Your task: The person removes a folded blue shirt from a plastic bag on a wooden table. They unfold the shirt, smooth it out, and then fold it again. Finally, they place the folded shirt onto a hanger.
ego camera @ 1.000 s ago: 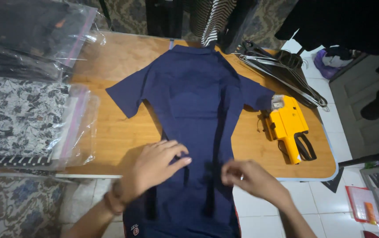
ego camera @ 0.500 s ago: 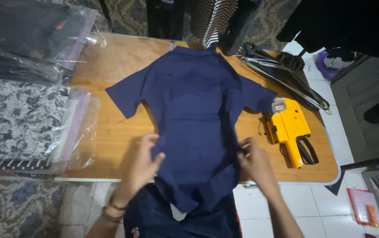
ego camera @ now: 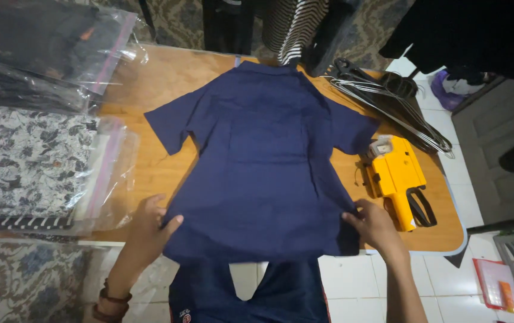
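A dark blue short-sleeved shirt (ego camera: 263, 161) lies spread flat on a small wooden table (ego camera: 149, 90), collar at the far side, hem at the near edge. My left hand (ego camera: 149, 230) grips the shirt's lower left hem corner. My right hand (ego camera: 372, 224) grips the lower right hem corner. Matching dark blue fabric (ego camera: 251, 293) hangs below the table's near edge, under the hem.
A yellow price-tag gun (ego camera: 397, 179) lies right of the shirt near my right hand. Wire hangers (ego camera: 388, 101) are piled at the back right. Clear plastic bags of folded patterned garments (ego camera: 36, 161) are stacked at the left. Striped clothes (ego camera: 293, 24) hang behind the table.
My hands moved apart from the middle of the lower shirt to its two hem corners. The shirt's lower part is now spread wider and flatter.
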